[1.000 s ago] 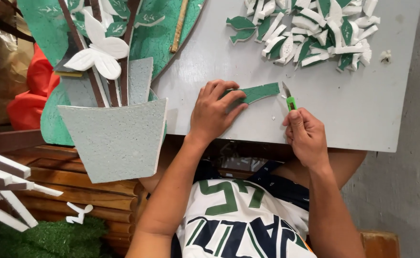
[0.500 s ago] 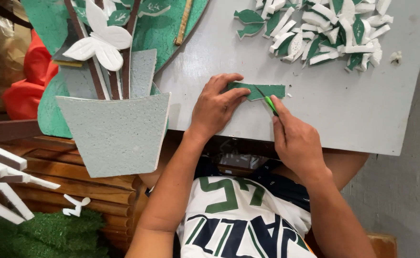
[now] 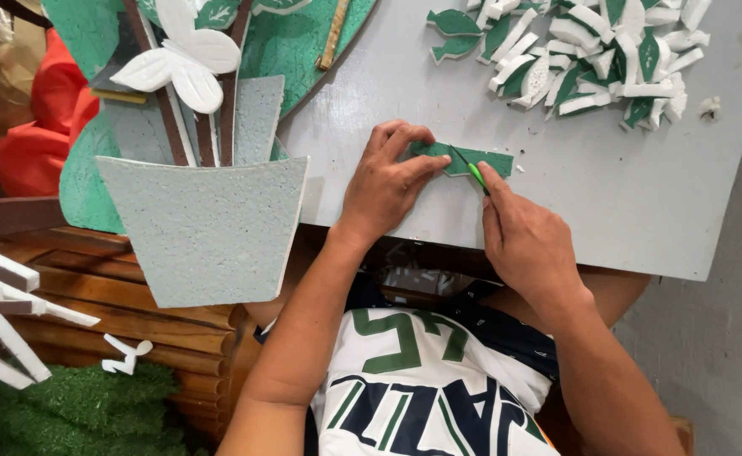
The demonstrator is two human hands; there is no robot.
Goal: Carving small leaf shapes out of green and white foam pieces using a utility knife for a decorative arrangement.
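A narrow green foam strip [image 3: 493, 160] lies flat on the grey board [image 3: 607, 211]. My left hand [image 3: 385, 183] presses down on the strip's left end with spread fingers. My right hand [image 3: 524, 236] grips a small cutter with a green handle [image 3: 475, 173]; its dark blade rests on the middle of the strip.
A pile of cut green and white foam leaf shapes [image 3: 586, 51] sits at the board's far right. A grey foam pot with brown stems and a white butterfly [image 3: 198, 211] stands on the left. Wooden slats [image 3: 143, 312] and green turf [image 3: 67, 414] lie below it.
My right hand has slid left with the cutter, from the strip's right end onto its middle. My left hand has stayed pressed on the strip.
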